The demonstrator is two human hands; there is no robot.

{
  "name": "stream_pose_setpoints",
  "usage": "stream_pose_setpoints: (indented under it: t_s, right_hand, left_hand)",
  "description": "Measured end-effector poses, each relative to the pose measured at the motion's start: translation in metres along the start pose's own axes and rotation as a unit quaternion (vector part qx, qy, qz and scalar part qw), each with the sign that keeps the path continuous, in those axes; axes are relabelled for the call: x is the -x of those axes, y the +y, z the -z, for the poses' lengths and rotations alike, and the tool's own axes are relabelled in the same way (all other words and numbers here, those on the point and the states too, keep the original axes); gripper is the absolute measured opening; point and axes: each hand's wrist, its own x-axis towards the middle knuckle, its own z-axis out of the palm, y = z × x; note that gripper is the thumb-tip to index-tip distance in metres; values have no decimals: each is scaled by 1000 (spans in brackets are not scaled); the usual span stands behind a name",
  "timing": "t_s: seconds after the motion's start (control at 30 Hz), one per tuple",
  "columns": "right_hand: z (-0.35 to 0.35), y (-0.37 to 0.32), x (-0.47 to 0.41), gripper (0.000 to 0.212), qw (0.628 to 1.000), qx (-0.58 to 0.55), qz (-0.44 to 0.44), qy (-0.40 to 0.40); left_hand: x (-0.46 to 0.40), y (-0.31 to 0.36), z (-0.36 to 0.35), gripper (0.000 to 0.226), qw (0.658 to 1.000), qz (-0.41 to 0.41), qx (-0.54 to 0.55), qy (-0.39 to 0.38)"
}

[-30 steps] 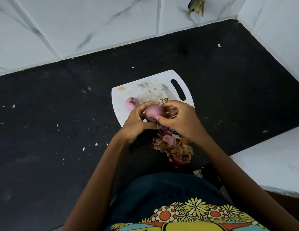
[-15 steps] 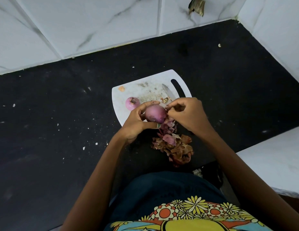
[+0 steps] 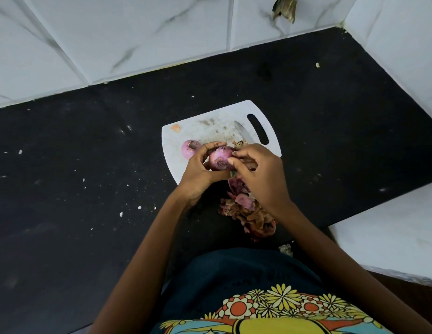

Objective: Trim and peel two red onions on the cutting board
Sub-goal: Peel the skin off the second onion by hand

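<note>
Purple-pink and glossy, the red onion [image 3: 219, 160] sits cupped in the left hand [image 3: 200, 169], whose fingers curl over its far side and thumb wraps beneath, holding it just above the near edge of the cutting board [image 3: 210, 131]. Its trimmed end faces the camera, a rough, puckered disc ringed by smooth skin. The right hand [image 3: 260, 174] meets it from the other side, fingertips [image 3: 231, 161] bent in and pinching at the onion's surface by its right flank; whether a strip of skin is caught between them cannot be told.

The board is white plastic, a rounded rectangle with a slot handle at its far right corner, its face smeared and flecked with brown scraps. On it, touching the left hand's knuckles, rests the second onion [image 3: 190, 148], round and pale pink, its cut top showing a small brown hollow. A knife blade [image 3: 243, 133], thin, grey and pointed, lies on the board beside the slot, its handle hidden behind the right hand.

A pile of onion peels [image 3: 248, 213], papery, crumpled, brown and magenta, lies on the counter [image 3: 89, 177] off the board's near edge, under the right wrist. The counter is black, matte stone, speckled with white crumbs.
</note>
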Motion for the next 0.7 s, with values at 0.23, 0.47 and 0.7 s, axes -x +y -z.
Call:
stream_pose_setpoints:
  t_s: [0.23, 0.47, 0.7]
  right_hand:
    - [-6, 3, 1, 19, 973, 206, 100, 25]
    - [-10, 6, -3, 16, 983, 186, -8, -6]
    - [8, 35, -6, 23, 966, 142, -154, -152]
  left_hand:
    - [2, 2, -5, 64, 1000, -5, 3, 7]
    - [1, -2, -2, 66, 1000, -5, 5, -2]
    - [1, -1, 5, 71, 999, 18, 22, -38]
